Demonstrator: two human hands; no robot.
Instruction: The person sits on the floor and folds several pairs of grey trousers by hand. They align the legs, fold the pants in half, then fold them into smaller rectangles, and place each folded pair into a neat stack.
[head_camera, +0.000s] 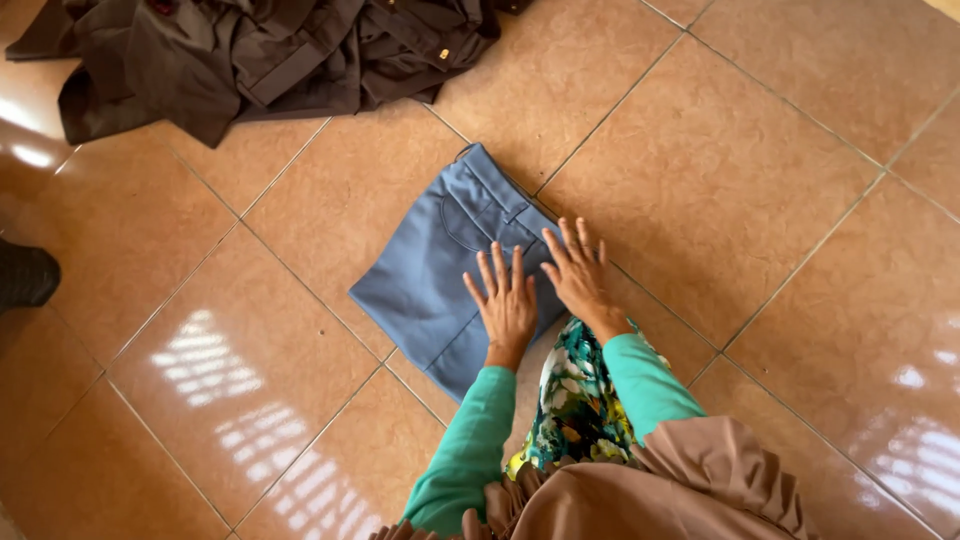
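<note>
**2 flat hands on folded blue-grey trousers**

The folded blue-grey trousers lie on the tiled floor, a little left of the middle of the view. The piece is folded into a compact rectangle, and its long side runs from about 1 o'clock to 7 o'clock. A waistband and a curved pocket seam show at the far end, toward 12 o'clock.

The left hand lies flat on the near right part of the trousers. Its fingers are spread wide and point to 12 o'clock, and it grips nothing; the palm only presses on the cloth. The right hand is just beside it at 2 o'clock, also fully open with spread fingers. It rests over the right edge of the trousers, where cloth meets floor, and it also holds nothing. The 2 hands are close but do not touch each other.

Both arms wear green sleeves. Between them a floral cloth hangs down.

At 11 o'clock, well apart from the trousers, a pile of dark brown clothes lies on the floor. At 9 o'clock, at the left border, a dark object shows only in part, and I cannot tell what it is.
</note>
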